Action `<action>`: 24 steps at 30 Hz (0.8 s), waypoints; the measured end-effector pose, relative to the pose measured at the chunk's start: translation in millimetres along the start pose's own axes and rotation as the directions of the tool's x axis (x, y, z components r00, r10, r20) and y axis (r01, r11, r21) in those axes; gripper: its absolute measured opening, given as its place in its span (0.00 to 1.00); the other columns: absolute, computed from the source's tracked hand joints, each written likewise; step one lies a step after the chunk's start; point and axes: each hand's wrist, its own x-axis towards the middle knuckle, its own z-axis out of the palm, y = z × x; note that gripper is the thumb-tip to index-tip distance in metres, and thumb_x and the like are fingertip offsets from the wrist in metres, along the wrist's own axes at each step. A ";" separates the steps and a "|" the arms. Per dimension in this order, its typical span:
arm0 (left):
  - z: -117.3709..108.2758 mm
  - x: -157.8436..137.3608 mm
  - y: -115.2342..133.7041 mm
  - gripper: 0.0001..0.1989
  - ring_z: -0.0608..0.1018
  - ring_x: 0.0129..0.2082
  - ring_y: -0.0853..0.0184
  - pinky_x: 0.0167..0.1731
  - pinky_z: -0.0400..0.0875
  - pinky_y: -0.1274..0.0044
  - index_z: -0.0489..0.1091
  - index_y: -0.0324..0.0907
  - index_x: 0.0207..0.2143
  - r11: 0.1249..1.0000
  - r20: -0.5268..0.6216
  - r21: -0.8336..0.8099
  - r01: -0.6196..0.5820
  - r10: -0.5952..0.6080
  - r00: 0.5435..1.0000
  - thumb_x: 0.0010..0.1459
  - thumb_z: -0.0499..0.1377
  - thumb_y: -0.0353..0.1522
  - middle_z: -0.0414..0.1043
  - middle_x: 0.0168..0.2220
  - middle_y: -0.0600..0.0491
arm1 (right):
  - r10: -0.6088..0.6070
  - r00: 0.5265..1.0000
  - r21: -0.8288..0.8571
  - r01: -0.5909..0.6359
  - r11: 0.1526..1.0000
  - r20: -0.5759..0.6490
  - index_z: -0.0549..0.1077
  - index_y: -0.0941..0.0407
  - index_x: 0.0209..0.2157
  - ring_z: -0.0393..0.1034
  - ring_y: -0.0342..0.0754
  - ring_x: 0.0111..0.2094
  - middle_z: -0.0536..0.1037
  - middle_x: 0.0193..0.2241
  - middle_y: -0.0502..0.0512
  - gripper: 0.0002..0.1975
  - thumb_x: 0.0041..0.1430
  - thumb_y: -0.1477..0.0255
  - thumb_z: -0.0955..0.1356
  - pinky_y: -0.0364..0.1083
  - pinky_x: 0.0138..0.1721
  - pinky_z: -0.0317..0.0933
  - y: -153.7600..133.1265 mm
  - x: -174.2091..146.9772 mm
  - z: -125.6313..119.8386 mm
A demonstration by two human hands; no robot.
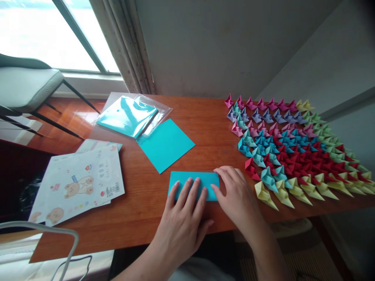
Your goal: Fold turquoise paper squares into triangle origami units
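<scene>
A turquoise sheet of origami paper [209, 178], folded into a rectangle, lies near the table's front edge. My left hand [184, 218] rests flat on it with fingers spread. At the right end of the same paper is my right hand [234, 191], its index fingertip at the upper corner and its thumb on the right edge, a gap between them. An unfolded turquoise square of origami paper [166, 146] lies just behind. Further back left, a clear plastic packet [129, 117] holds more turquoise paper.
Rows of folded paper boats [304, 156] in several colours cover the right side of the wooden table [140, 218]. Printed bear-pattern sheets [79, 183] lie at the left. A white cable [73, 238] loops at the lower left; a chair [32, 86] stands by the window.
</scene>
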 end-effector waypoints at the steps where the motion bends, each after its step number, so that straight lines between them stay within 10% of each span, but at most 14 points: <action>1: 0.4 -0.1 0.2 0.28 0.63 0.67 0.50 0.66 0.45 0.59 0.64 0.41 0.65 1.000 -0.001 -0.002 0.002 -0.002 1.000 0.67 0.52 0.45 0.59 0.68 0.44 | -0.004 1.000 -0.006 0.004 1.000 0.015 0.70 0.56 0.52 0.69 0.59 0.48 0.75 0.46 0.61 0.17 0.62 0.74 0.68 0.57 0.49 0.66 -1.1 0.8 -0.1; 9: 1.4 -1.3 1.2 0.29 0.63 0.67 0.49 0.65 0.48 0.57 0.62 0.41 0.65 1.000 0.002 -0.017 0.018 -0.018 1.000 0.67 0.52 0.45 0.58 0.69 0.44 | 0.077 0.995 0.197 -0.087 0.977 0.060 0.73 0.55 0.36 0.72 0.55 0.41 0.76 0.36 0.57 0.02 0.60 0.74 0.68 0.52 0.43 0.67 -1.1 6.6 -1.6; 18: -6.4 -1.7 -13.4 0.24 0.65 0.66 0.55 0.66 0.55 0.59 0.63 0.40 0.62 0.971 -0.144 -0.238 -0.013 -0.022 0.989 0.64 0.57 0.33 0.64 0.65 0.44 | 0.292 0.956 0.599 -0.256 0.759 0.039 0.79 0.52 0.38 0.78 0.50 0.39 0.82 0.38 0.53 0.08 0.64 0.64 0.69 0.45 0.39 0.70 12.1 -19.3 4.4; 24: -15.7 7.6 -42.5 0.30 0.65 0.66 0.52 0.60 0.67 0.61 0.56 0.46 0.66 0.852 -0.237 -0.464 0.244 -0.385 0.892 0.63 0.60 0.32 0.56 0.69 0.42 | 0.314 0.950 0.682 -0.228 0.695 -0.002 0.80 0.52 0.38 0.78 0.51 0.38 0.82 0.38 0.55 0.09 0.62 0.63 0.71 0.47 0.39 0.72 23.2 -30.4 11.2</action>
